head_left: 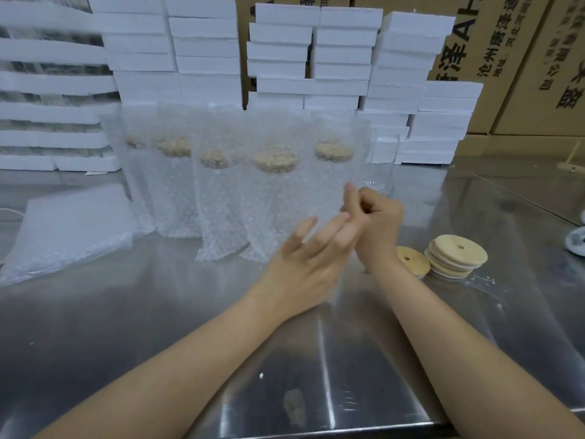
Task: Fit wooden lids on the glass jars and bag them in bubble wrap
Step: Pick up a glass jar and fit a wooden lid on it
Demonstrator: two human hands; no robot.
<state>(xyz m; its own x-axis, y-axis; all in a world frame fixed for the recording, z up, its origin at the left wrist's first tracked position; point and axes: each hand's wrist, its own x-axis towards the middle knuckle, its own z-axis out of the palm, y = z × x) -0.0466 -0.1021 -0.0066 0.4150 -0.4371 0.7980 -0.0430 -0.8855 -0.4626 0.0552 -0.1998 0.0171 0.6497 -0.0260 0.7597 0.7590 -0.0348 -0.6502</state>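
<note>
The bare jar stands upright just beyond the right grip, curled and empty, with lids to its right; the left grip, fingers straight, lies farther.

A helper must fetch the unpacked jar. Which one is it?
On the steel table, a row of bubble-wrapped jars stands before white foam stacks. At its right end is a clear glass jar, the only one without lid or wrap.

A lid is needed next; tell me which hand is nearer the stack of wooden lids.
Right. The right hand is just left of the stack of wooden lids; the left hand is farther left, on the right hand's far side.
</note>
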